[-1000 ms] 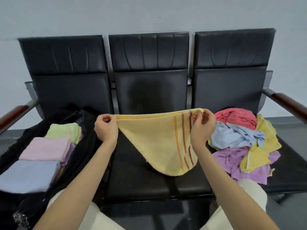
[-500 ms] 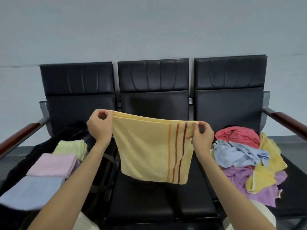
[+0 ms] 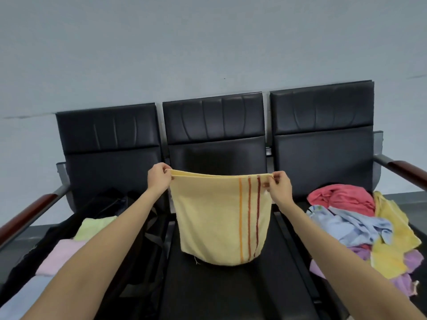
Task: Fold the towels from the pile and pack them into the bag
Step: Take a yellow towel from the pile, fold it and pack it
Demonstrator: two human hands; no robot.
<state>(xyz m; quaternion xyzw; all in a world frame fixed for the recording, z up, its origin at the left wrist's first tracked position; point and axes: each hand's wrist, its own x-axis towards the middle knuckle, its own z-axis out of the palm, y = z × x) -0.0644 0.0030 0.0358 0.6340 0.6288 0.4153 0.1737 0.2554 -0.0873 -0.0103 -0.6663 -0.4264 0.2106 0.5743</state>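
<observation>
Yellow terry with three orange-to-red stripes — the towel (image 3: 219, 218) hangs doubled over the middle seat (image 3: 231, 287), its lower edge just reaching the cushion. The left hand (image 3: 159, 180) pinches one top corner and the right hand (image 3: 278, 187) pinches the other, the two held well apart so the top edge is taut. A second ago the cloth sagged in a slack triangle between hands that sat closer together; now it has been lifted and stretched square, which I judge makes it ready to lay flat for the next fold. To the person's right lies the pile (image 3: 360, 229) of unfolded towels (red, blue, yellow, purple). To the left the black bag (image 3: 120, 204) lies open with folded towels (image 3: 64, 252) inside — green, pink, pale blue. Nothing blocks the way to the bag; its loose straps (image 3: 156, 236) trail near the seat edge.
</observation>
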